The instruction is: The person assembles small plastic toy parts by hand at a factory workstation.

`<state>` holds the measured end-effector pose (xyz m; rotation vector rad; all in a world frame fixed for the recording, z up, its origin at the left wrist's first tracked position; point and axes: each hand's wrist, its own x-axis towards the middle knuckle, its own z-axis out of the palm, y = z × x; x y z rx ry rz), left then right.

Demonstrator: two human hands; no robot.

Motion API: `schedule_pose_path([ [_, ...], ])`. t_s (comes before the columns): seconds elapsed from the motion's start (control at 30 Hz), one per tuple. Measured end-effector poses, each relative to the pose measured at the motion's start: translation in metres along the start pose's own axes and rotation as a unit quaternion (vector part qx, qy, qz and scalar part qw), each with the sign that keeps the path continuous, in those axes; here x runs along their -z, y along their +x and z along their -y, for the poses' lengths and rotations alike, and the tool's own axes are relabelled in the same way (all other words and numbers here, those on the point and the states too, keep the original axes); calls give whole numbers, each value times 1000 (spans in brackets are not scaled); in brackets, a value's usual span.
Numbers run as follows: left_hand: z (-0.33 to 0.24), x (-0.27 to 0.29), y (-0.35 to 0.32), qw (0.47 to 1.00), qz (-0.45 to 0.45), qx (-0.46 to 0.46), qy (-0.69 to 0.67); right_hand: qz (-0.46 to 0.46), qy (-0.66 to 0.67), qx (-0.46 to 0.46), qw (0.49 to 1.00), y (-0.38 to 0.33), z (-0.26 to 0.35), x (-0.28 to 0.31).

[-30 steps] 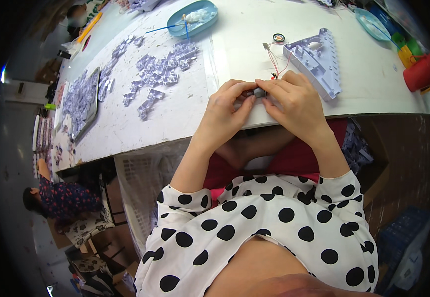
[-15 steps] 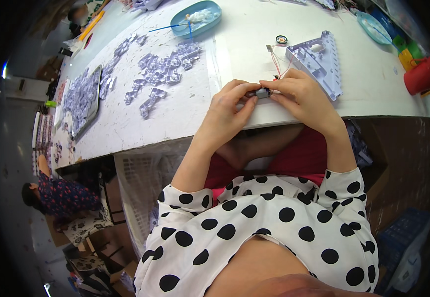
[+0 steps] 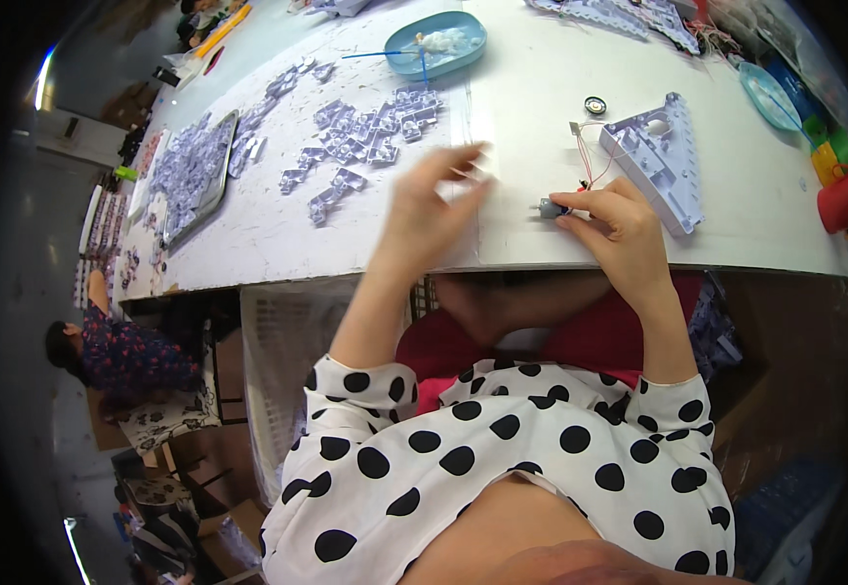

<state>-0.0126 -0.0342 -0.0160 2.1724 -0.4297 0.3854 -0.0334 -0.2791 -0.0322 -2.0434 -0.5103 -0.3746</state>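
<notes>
We see a small grey motor, a stubby metal cylinder with thin red wires running up from it. It lies with its long axis left to right, its free end pointing left, just above the white worktop near the front edge. Our right hand pinches it by the fingertips; our left hand is blurred, open and holding nothing.

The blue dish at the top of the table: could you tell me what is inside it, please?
The blue dish holds a pale, whitish heap and a thin blue stick leaning over its rim. What the heap is made of is too small to tell.
</notes>
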Motion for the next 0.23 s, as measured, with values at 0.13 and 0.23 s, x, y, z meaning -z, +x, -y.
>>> schedule_pose_path([
  [0.13,43,55,37,962,-77,-18,262,-11,-16,44,999,1,-5,-5],
  [0.23,52,68,54,955,21,65,289,-34,-32,12,999,2,0,-2],
])
